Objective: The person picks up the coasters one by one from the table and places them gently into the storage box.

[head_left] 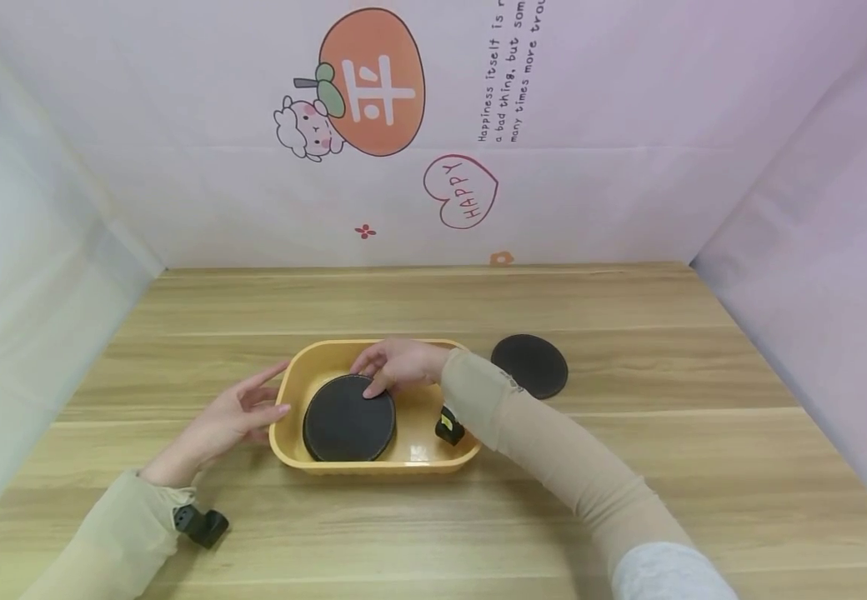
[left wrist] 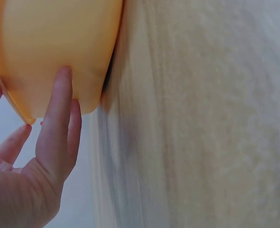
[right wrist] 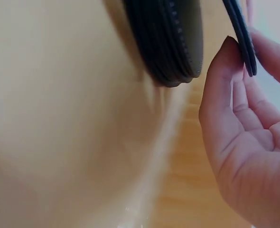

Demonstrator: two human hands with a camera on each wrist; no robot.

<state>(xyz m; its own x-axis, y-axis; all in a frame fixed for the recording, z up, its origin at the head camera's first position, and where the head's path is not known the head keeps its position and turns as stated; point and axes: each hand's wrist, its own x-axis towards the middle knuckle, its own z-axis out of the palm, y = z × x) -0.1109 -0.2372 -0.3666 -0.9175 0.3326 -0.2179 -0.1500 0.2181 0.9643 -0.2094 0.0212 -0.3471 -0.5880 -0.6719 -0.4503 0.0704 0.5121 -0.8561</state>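
Observation:
A yellow oblong plastic basin (head_left: 418, 468) stands on the table, with a stack of round black stitched coasters (right wrist: 166, 42) inside. Above that stack, a round black coaster (head_left: 347, 421) is held by its edge between the thumb and fingers of my right hand (head_left: 403, 365). In the right wrist view, the held coaster (right wrist: 242, 38) is tilted and apart from the stack. My left hand (head_left: 227, 421) touches the basin's left end; its fingers (left wrist: 59, 114) lie fairly straight along the outer wall in the left wrist view.
Another round black coaster (head_left: 529, 367) lies flat on the wooden table (head_left: 433, 533), to the right of the basin and close to the right sleeve. A printed white cloth (head_left: 591, 200) rises behind the table, with pale cloth walls on both sides.

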